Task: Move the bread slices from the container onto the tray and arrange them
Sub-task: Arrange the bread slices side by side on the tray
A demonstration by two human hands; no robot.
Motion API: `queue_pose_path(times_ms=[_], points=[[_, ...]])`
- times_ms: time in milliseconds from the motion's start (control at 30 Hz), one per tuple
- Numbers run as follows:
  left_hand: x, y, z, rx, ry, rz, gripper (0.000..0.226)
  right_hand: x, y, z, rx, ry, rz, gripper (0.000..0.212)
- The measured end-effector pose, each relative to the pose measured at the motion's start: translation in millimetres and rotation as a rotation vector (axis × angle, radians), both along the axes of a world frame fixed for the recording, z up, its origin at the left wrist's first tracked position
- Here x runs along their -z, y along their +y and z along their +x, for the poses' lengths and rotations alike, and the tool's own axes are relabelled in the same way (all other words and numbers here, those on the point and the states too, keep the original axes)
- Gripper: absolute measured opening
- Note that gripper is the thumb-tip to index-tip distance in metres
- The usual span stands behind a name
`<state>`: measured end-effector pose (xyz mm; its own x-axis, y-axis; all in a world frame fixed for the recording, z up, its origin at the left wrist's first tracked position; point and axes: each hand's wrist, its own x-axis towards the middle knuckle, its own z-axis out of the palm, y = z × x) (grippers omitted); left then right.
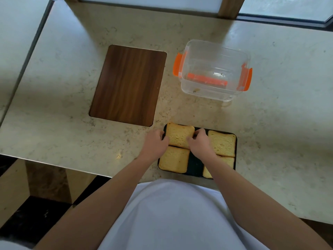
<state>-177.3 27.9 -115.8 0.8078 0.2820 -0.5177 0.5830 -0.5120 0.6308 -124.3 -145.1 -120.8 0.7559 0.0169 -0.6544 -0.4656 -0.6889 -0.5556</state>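
A black tray (195,166) lies near the counter's front edge with several toasted bread slices on it. The far-left slice (178,135) overhangs the tray's far rim; my left hand (156,142) grips its left edge and my right hand (199,143) pinches its right edge. Another slice (174,159) lies near-left, and one (222,143) lies far-right. A near-right slice (227,160) is partly hidden by my right forearm. The clear plastic container (214,71) with orange clips stands beyond the tray and holds no slices, only crumbs.
A dark wooden board (128,85) is set flush in the marble counter, left of the container. The counter's front edge (59,165) drops off to the left of the tray. A window frame runs along the back.
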Motion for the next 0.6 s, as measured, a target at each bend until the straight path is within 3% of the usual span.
queue_pose_path(times_ms=[167,300,600], points=[[-0.7,-0.5,8.4,0.225,-0.177,0.286,0.050,-2.1,-1.7,2.6,-0.165,-0.253,-0.145,0.050],[-1.4,1.1,22.6,0.356,-0.218,0.311,0.047,-4.9,-1.1,9.5,-0.283,-0.267,-0.139,0.045],[0.4,3.3,25.1,0.388,-0.248,0.347,0.037,-7.7,-2.2,17.5,-0.414,-0.255,-0.191,0.043]])
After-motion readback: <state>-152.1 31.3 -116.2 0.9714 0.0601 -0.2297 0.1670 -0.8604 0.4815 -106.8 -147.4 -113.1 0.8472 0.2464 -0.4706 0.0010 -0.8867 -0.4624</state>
